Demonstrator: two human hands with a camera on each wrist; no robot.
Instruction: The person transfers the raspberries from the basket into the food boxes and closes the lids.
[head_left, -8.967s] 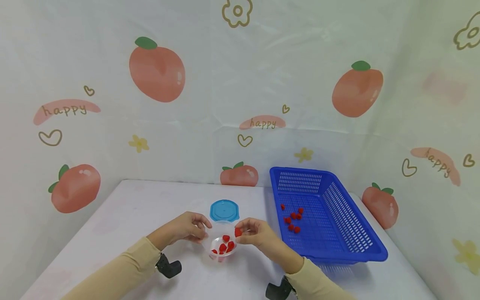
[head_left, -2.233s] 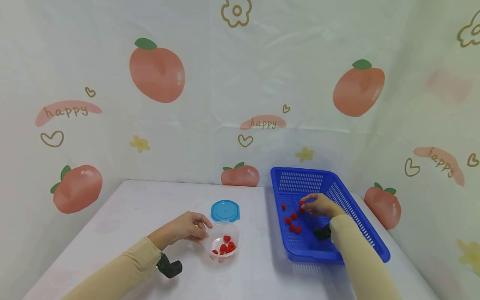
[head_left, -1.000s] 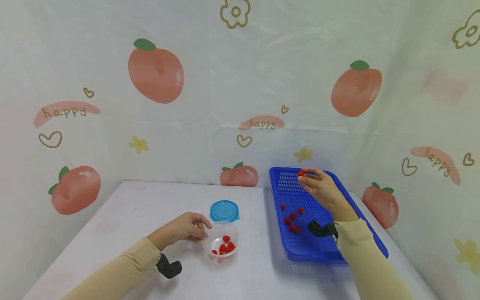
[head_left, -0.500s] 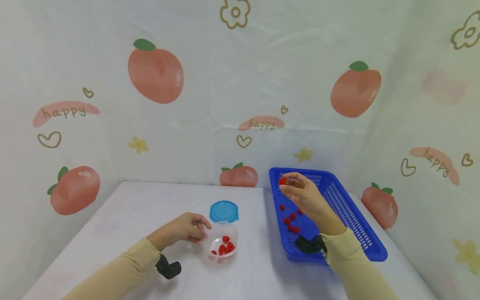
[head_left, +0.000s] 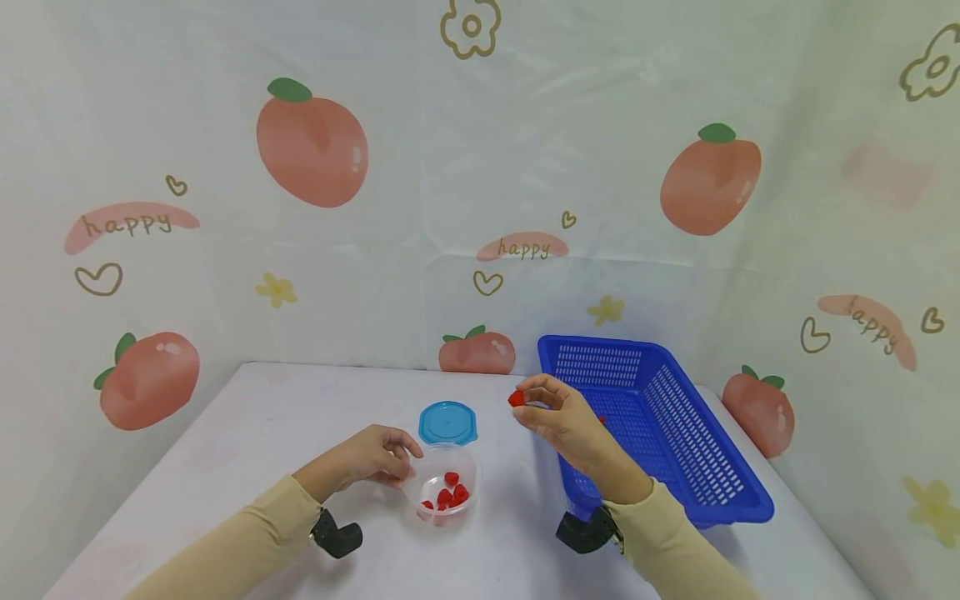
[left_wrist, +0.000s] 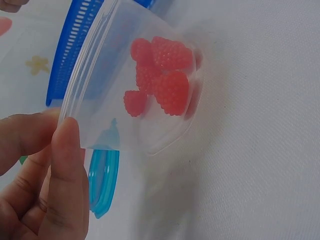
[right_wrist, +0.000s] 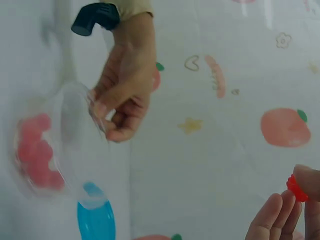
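Note:
My left hand (head_left: 378,454) pinches the rim of a clear plastic container (left_wrist: 120,80) between thumb and fingers, on its left side. Several red raspberries (left_wrist: 170,92) lie in the bottom of that container. Between the thumb and fingertips of my right hand (head_left: 566,421) is a single raspberry (head_left: 517,398), held in the air between the basket and the container. The right wrist view shows this raspberry at its lower right edge, partly covered by the thumb. A blue lid (head_left: 447,423) lies on the table just behind the container.
A blue plastic basket (head_left: 675,442) with slotted walls stands at the right; my right hand and forearm hide most of the raspberries in it. The white-covered table (head_left: 300,400) ends at a printed backdrop (head_left: 405,208) behind.
My right hand has lifted a raspberry out of the blue basket and carried it left and down toward the container. My left hand and the container have stayed in place.

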